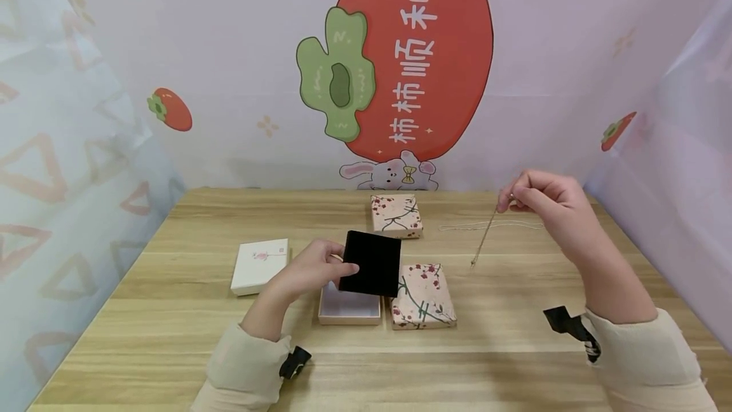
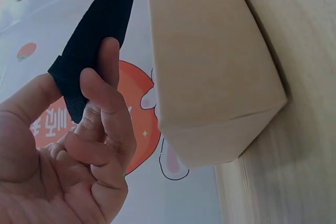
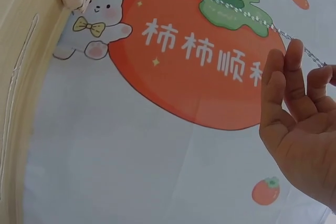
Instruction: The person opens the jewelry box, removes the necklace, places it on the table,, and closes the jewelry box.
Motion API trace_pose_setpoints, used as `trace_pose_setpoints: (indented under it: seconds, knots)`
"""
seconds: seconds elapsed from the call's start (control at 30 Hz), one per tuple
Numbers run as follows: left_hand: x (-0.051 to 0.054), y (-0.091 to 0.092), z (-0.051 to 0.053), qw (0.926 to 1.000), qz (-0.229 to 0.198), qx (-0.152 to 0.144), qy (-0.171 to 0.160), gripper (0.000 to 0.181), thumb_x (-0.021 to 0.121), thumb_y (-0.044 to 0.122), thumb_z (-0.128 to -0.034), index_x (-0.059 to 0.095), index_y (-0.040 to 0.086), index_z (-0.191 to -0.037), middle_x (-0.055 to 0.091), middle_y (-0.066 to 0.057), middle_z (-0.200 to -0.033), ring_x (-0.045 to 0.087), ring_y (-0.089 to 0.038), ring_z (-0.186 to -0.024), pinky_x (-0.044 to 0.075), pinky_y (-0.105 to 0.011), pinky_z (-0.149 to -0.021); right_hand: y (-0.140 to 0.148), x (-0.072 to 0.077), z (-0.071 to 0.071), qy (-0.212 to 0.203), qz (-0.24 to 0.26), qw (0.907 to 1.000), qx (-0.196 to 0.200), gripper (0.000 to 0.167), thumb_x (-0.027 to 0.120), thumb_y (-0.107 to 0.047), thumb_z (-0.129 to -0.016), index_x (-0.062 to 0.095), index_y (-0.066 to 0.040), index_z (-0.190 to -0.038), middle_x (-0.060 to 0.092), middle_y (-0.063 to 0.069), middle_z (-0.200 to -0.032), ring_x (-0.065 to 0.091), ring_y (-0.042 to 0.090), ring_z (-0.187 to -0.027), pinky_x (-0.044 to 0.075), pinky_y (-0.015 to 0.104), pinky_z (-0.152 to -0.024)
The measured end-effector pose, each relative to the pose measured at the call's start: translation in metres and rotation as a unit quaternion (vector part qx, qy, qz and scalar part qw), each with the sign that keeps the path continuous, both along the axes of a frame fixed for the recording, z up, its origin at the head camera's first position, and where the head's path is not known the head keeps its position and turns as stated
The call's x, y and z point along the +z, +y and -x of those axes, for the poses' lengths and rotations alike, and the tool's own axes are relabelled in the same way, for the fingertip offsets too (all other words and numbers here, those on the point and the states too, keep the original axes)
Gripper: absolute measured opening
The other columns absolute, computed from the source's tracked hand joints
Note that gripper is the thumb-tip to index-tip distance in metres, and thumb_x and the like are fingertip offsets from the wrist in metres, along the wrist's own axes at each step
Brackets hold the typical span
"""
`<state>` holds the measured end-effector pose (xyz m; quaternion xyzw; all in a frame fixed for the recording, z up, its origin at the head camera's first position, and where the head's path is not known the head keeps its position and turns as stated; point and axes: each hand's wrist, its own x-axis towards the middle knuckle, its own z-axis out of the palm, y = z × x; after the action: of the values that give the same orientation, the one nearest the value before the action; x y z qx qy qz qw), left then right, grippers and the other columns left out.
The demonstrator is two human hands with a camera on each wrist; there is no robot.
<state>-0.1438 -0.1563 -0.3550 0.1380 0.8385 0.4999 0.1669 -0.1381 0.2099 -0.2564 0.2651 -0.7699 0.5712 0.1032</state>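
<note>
Currently, a black pad (image 1: 373,264) is pinched by the left grip (image 1: 316,267) above an open box (image 1: 350,320). A necklace (image 1: 485,238) is pinched by the right grip (image 1: 548,201), dangled over the bench (image 1: 366,377).

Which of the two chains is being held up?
The slanting chain pinched by the right hand; the other chain lies stretched out on the wooden tabletop.

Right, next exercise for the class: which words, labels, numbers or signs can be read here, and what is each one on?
"柿柿顺利": on the big red fruit pictured on the wall.
Small reddish mark on the white box: too small to read.
</note>
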Motion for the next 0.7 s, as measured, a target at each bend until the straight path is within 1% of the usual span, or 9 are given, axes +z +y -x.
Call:
trace_pose_setpoints:
  seconds: [0.17,0.23,0.3,0.4,0.47,0.6,0.7]
  knots:
    - [0.001,0.000,0.000,1.0000,0.009,-0.002,0.000,0.026,0.066,0.019,-0.0919,0.069,-0.002,-0.108,0.060,0.003,-0.056,0.046,-0.014,-0.059,0.033,-0.029,-0.057,0.013,-0.007,-0.003,0.005,-0.072,0.9972,-0.020,0.031,0.045,-0.005,-0.103,0.058,-0.004,-0.075,0.068,-0.001,-0.081,0.063,0.012,-0.085,0.048,0.019,-0.082]
    - [0.001,-0.001,0.000,0.9999,0.010,-0.003,-0.001,0.026,0.066,0.019,-0.0922,0.069,-0.002,-0.108,0.059,0.002,-0.055,0.042,-0.013,-0.056,0.031,-0.028,-0.056,0.020,-0.012,-0.003,0.003,-0.109,0.9935,-0.035,0.030,0.046,-0.006,-0.104,0.060,-0.006,-0.077,0.069,-0.002,-0.082,0.062,0.010,-0.085,0.047,0.017,-0.081]
    - [0.001,-0.001,0.000,0.9999,0.010,-0.006,-0.001,0.026,0.066,0.019,-0.0924,0.069,-0.002,-0.108,0.059,0.003,-0.055,0.046,-0.011,-0.058,0.035,-0.028,-0.058,0.029,-0.017,-0.002,-0.003,-0.143,0.9885,-0.049,0.029,0.047,-0.008,-0.104,0.062,-0.007,-0.080,0.069,-0.003,-0.083,0.062,0.008,-0.085,0.046,0.015,-0.080]
    - [0.001,-0.002,0.000,0.9999,0.010,-0.006,-0.002,0.027,0.066,0.019,-0.0927,0.069,-0.002,-0.109,0.060,0.003,-0.056,0.054,-0.011,-0.064,0.041,-0.030,-0.066,0.045,-0.025,-0.001,-0.018,-0.186,0.9804,-0.061,0.027,0.047,-0.009,-0.104,0.066,-0.006,-0.085,0.069,-0.003,-0.084,0.063,0.007,-0.084,0.046,0.012,-0.080]
    - [0.001,-0.002,0.000,0.9999,0.011,-0.006,-0.001,0.027,0.066,0.020,-0.0928,0.069,-0.002,-0.109,0.061,0.004,-0.057,0.060,-0.013,-0.070,0.045,-0.032,-0.072,0.057,-0.030,-0.001,-0.030,-0.214,0.9743,-0.065,0.025,0.049,-0.011,-0.104,0.066,-0.006,-0.086,0.070,-0.003,-0.084,0.063,0.008,-0.083,0.046,0.013,-0.079]
    - [0.001,-0.003,0.000,0.9999,0.011,-0.006,-0.002,0.027,0.066,0.020,-0.0928,0.069,-0.002,-0.109,0.061,0.003,-0.057,0.060,-0.014,-0.071,0.046,-0.033,-0.073,0.082,-0.040,0.001,-0.054,-0.271,0.9590,-0.062,0.022,0.052,-0.011,-0.103,0.066,-0.009,-0.086,0.069,-0.006,-0.084,0.063,0.007,-0.082,0.046,0.016,-0.076]
    - [0.001,-0.004,0.000,0.9999,0.008,-0.007,-0.003,0.027,0.066,0.020,-0.0928,0.068,-0.002,-0.109,0.060,0.003,-0.057,0.059,-0.013,-0.069,0.045,-0.032,-0.071,0.099,-0.050,0.003,-0.061,-0.312,0.9461,-0.060,0.021,0.054,-0.009,-0.101,0.065,-0.011,-0.083,0.066,-0.010,-0.082,0.061,0.005,-0.079,0.046,0.019,-0.070]
